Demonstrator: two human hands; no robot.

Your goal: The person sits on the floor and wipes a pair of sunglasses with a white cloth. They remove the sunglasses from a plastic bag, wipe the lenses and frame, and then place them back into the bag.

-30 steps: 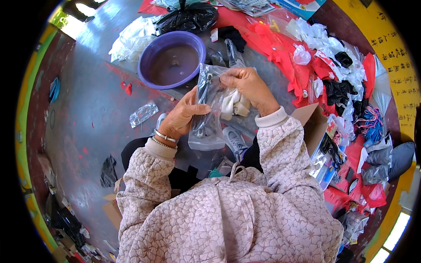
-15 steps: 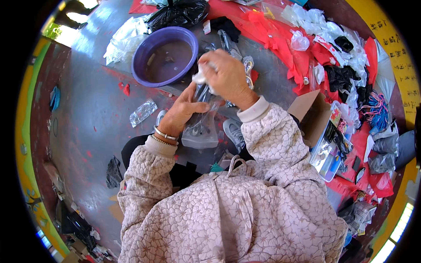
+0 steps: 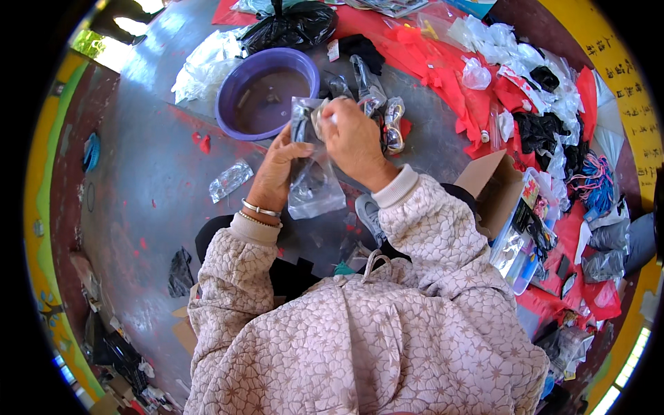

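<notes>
My left hand is closed on the side of a clear plastic bag. Something dark and thin shows inside the bag, too blurred to name. The bag hangs upright in front of me, just this side of the purple basin. My right hand is closed on a wadded white cloth and presses it against the bag's upper part. Its fingertips are partly hidden. Beyond the right hand lie a clear-wrapped packet and another wrapped packet.
The basin holds murky water. Behind it are a white plastic bag and a black bag. At right stand an open cardboard box and red sheeting strewn with bags. A crumpled clear wrapper lies left of my left hand.
The bag has come up and turned more upright, its top now showing beside the cloth. My right hand has moved slightly down and toward me, still holding the cloth.
</notes>
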